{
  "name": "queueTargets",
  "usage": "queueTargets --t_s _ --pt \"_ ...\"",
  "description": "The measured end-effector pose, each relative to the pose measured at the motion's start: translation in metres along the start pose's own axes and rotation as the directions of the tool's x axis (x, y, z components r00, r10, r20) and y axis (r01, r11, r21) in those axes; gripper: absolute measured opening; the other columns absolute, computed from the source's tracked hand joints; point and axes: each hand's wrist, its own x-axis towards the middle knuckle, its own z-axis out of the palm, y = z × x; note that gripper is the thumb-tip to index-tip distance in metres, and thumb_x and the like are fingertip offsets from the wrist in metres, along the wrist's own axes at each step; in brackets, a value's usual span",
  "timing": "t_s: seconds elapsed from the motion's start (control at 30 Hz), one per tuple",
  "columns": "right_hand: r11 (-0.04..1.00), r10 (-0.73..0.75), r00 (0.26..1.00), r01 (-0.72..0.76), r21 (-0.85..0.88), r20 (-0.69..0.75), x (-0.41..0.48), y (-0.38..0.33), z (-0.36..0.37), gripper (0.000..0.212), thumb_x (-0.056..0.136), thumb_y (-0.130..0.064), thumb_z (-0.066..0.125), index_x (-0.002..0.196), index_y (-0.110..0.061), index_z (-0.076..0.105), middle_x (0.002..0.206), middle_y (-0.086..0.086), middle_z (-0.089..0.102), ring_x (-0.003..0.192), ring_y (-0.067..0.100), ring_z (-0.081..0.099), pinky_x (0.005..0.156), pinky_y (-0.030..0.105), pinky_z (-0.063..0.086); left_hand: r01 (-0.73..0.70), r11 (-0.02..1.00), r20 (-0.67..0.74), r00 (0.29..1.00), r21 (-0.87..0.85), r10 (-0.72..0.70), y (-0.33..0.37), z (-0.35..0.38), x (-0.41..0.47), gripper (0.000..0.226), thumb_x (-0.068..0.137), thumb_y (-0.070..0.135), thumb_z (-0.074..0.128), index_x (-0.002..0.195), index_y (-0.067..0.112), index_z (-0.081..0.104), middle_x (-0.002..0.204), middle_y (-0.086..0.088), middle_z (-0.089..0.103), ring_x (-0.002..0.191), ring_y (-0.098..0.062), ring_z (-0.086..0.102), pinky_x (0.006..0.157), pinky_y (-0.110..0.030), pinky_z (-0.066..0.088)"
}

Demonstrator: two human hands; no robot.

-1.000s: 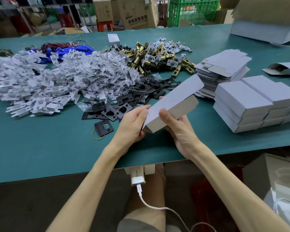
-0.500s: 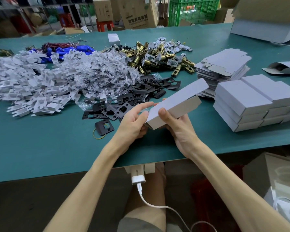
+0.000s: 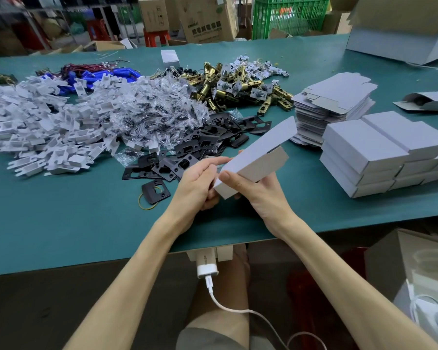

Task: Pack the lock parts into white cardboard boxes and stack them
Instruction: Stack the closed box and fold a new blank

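Both hands hold one white cardboard box (image 3: 257,157) above the green table (image 3: 61,223), its long side tilted up to the right and its far end flap standing open. My left hand (image 3: 197,183) grips the near left corner, forefinger stretched along the top edge. My right hand (image 3: 253,188) cups the box from below with the thumb on its top face. Closed white boxes (image 3: 379,152) lie stacked at the right. Behind them sits a pile of flat box blanks (image 3: 331,102).
Piles of lock parts cover the far table: white plastic pieces (image 3: 36,127), clear bagged screws (image 3: 147,114), black plates (image 3: 187,152), brass latches (image 3: 228,84). One black plate lies on a yellow rubber band (image 3: 149,200). A charger and cable (image 3: 208,271) hang at the table's front edge.
The box has tilted lower and flatter in my hands, and its far end flap has folded in closer to the box. Both hands kept their hold.
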Motion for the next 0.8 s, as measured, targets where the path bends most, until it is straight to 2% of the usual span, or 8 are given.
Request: queueTargets --t_s 0.07,0.13,0.2,0.3,0.43,0.6,0.73,0.8 --pt "1.000 0.007 1.000 -0.007 0.005 -0.019 0.0005 0.0011 -0.0004 0.029 0.078 -0.025 0.085 0.101 -0.025 0.067 0.092 0.010 0.068 0.086 0.011 0.068 0.066 0.020 0.052 -0.009 0.999 0.034 0.999 0.035 0.008 0.0018 0.0015 -0.0014 0.034 0.114 0.025 0.039 0.131 0.012 0.065 0.052 0.013 0.043 0.043 -0.003 0.031 0.041 -0.016 0.027" --pt "1.000 0.013 0.999 -0.014 -0.012 -0.038 0.0011 0.0034 -0.0007 0.072 0.069 -0.037 0.088 0.125 -0.007 0.053 0.112 0.020 0.062 0.101 0.017 0.066 0.078 0.024 0.054 -0.026 0.998 0.085 0.996 0.063 0.021 0.0028 0.0024 -0.0026 0.035 0.114 0.028 0.039 0.134 0.012 0.063 0.053 0.015 0.049 0.043 -0.001 0.034 0.042 -0.015 0.028" --pt "1.000 0.019 0.999 -0.020 -0.017 -0.039 0.0018 0.0032 -0.0004 0.090 0.064 -0.043 0.087 0.131 0.001 0.046 0.122 0.024 0.057 0.115 0.027 0.062 0.091 0.033 0.053 -0.037 0.997 0.114 0.993 0.069 0.029 0.0027 0.0023 -0.0027 0.033 0.114 0.025 0.039 0.134 0.013 0.062 0.053 0.015 0.051 0.043 0.000 0.036 0.042 -0.014 0.029" --pt "1.000 0.028 0.998 -0.028 0.000 -0.049 0.0011 0.0007 0.0019 0.082 0.068 -0.040 0.086 0.127 0.002 0.048 0.117 0.023 0.059 0.107 0.024 0.064 0.084 0.030 0.053 -0.044 0.997 0.102 0.994 0.059 0.038 0.0025 0.0024 -0.0019 0.030 0.114 0.026 0.039 0.128 0.020 0.065 0.052 0.014 0.048 0.043 -0.001 0.034 0.042 -0.014 0.028" --pt "0.992 0.060 0.989 -0.044 0.120 -0.136 -0.0014 0.0004 -0.0016 0.050 0.072 -0.045 0.089 0.103 -0.014 0.066 0.089 0.004 0.071 0.085 0.017 0.068 0.069 0.032 0.052 -0.100 0.993 0.129 0.987 0.059 0.092 0.0037 0.0053 -0.0013 0.039 0.106 0.042 0.044 0.132 0.021 0.065 0.053 0.013 0.045 0.043 -0.002 0.036 0.043 -0.013 0.031" --pt "0.981 0.091 0.981 -0.059 0.184 -0.172 0.0011 0.0026 -0.0031 0.076 0.069 -0.048 0.082 0.119 0.002 0.056 0.094 0.006 0.069 0.083 0.018 0.067 0.062 0.025 0.051 -0.187 0.972 0.211 0.965 0.145 0.154 0.0054 0.0047 -0.0015 0.038 0.100 0.044 0.049 0.132 0.029 0.063 0.059 0.008 0.056 0.044 -0.004 0.044 0.048 -0.010 0.036" --pt "0.978 0.080 0.988 -0.052 0.202 -0.131 0.0015 0.0060 -0.0055 0.067 0.072 -0.041 0.087 0.123 -0.011 0.053 0.103 -0.003 0.069 0.079 0.013 0.064 0.064 0.026 0.051 -0.105 0.992 0.082 0.992 0.069 0.100 0.0028 0.0036 -0.0028 0.059 0.098 0.057 0.042 0.095 0.001 0.059 0.060 -0.002 0.053 0.045 -0.011 0.046 0.041 -0.018 0.029" --pt "0.979 0.072 0.989 -0.044 0.200 -0.133 0.0012 0.0069 -0.0062 0.059 0.075 -0.038 0.087 0.123 -0.018 0.058 0.106 -0.003 0.070 0.075 0.011 0.064 0.059 0.026 0.049 -0.079 0.996 0.010 0.997 0.040 0.079 0.0030 0.0045 -0.0020 0.059 0.099 0.056 0.042 0.094 -0.001 0.056 0.067 -0.009 0.049 0.047 -0.011 0.041 0.041 -0.018 0.026"
